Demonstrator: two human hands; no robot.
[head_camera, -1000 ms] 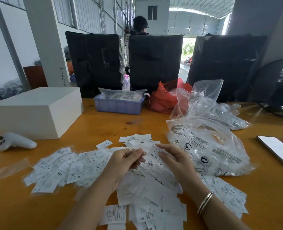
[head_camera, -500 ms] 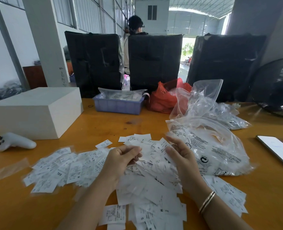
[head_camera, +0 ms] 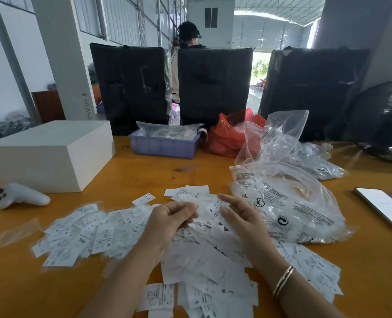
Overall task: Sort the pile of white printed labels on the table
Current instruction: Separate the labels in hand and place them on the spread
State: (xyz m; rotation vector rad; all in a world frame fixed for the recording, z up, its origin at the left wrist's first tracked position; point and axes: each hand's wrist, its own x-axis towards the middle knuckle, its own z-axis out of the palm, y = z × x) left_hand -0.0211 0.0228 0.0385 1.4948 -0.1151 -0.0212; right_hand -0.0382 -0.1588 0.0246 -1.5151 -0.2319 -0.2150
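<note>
Labels (head_camera: 190, 255) cover the near half of the table (head_camera: 144, 171), most in one loose heap under the hands, a thinner spread to the left (perhaps sorted already); most remains. The left hand (head_camera: 167, 223) has fingers curled on some labels. The right hand (head_camera: 243, 221), pinching an S label, has drawn back toward the left since half a second ago.

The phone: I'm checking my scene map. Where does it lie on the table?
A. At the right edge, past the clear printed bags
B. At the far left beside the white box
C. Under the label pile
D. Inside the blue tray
A: the phone lies flat near the table's right edge, beyond the clear bags.
</note>
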